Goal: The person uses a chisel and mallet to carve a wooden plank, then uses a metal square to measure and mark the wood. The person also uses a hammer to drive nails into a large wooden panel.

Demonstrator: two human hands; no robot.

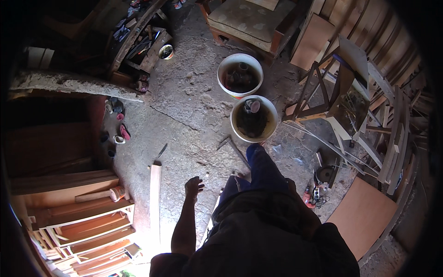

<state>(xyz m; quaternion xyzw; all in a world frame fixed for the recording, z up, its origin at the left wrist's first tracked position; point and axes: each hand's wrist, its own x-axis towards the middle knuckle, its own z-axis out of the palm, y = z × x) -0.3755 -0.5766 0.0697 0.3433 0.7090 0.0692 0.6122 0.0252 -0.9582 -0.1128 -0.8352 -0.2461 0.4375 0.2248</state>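
My left hand (194,187) hangs over the floor to the left of my legs, its fingers loosely bent and a little apart, with nothing seen in it. A long pale wooden plank (155,189) lies on the floor left of it. My right hand (290,185) is beside my right thigh, mostly hidden by my body, and its fingers cannot be made out. In front of my forward foot stands a white bucket (273,125) with dark contents and a round-ended object. Another white bucket (222,78) stands just beyond, also with dark things inside.
A thin dark blade-like piece (162,150) and dark strips (237,151) lie on the rough floor (184,120). To the right are a red power tool (308,196), a brown board (364,217) and piled wooden frames (323,99). Shoes (123,132) lie left; a cushioned chair (249,23) stands ahead.
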